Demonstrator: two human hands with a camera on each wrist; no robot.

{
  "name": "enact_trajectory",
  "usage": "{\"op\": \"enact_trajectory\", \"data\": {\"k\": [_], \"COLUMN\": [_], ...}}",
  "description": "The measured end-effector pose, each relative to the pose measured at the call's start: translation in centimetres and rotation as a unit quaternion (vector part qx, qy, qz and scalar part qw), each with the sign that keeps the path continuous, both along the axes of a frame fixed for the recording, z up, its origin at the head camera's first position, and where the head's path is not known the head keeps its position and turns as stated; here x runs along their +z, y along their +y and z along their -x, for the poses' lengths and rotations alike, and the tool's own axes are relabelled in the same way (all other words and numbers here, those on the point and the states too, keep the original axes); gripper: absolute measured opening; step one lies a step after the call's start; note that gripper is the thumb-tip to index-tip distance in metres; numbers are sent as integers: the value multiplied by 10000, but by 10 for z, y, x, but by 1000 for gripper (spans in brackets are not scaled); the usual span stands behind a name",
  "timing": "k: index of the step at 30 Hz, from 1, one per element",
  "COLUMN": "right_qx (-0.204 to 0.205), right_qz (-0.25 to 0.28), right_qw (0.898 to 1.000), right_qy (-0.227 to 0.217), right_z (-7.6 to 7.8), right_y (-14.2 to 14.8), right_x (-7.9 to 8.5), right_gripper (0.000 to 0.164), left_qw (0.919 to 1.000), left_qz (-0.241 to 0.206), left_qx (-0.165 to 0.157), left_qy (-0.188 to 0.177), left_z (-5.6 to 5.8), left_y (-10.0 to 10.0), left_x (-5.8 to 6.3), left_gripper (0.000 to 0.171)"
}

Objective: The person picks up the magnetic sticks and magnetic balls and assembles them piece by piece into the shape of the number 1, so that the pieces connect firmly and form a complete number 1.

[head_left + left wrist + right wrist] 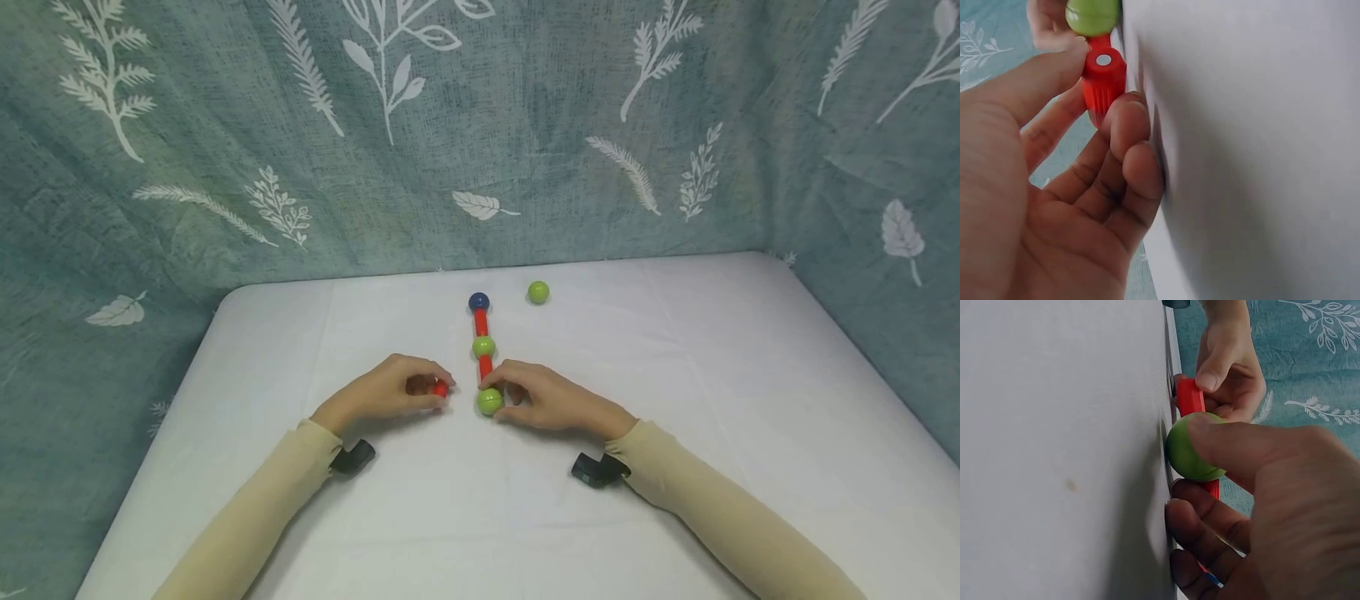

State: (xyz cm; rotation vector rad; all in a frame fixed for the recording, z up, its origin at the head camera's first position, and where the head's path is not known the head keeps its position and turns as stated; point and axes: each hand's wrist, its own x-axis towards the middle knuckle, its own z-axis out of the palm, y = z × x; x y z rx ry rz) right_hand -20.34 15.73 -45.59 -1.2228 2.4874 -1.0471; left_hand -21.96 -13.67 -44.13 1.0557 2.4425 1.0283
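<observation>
A chain of balls and rods runs toward the back of the table: a blue ball point(478, 302), a red rod point(481, 323), a green ball point(483, 347), a second red rod point(486, 367) and a nearer green ball point(491, 402). My right hand point(551, 398) holds that nearer ball between thumb and fingers, low at the tabletop. To its left, my left hand point(393, 387) pinches a separate red rod point(1105, 84), ribbed along its side with a silvery disc in its end. A short gap parts this rod from the chain in the head view.
One loose green ball point(537, 292) lies near the back edge of the white-covered table point(675, 358), right of the blue ball. Behind hangs a teal curtain point(525, 167) with white leaf prints. Dark wrist cameras point(596, 471) sit under both sleeves.
</observation>
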Motion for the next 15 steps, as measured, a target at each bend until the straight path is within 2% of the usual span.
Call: {"op": "enact_trajectory", "data": {"k": [5,15], "right_qx": [33,95], "right_qz": [26,66], "right_qw": [9999,9995], "right_qy": [-133,-296], "right_z": [1,3], "right_y": [0,1], "right_x": [2,1], "right_gripper": [40,39], "left_qw": [9996,9988], "left_qz": [-274,-472], "left_qx": [-60,-6], "left_qy": [-50,-116], "left_z": [-5,-5], "left_y": [3,3], "left_x": [-3,-7], "left_gripper": [30,33]}}
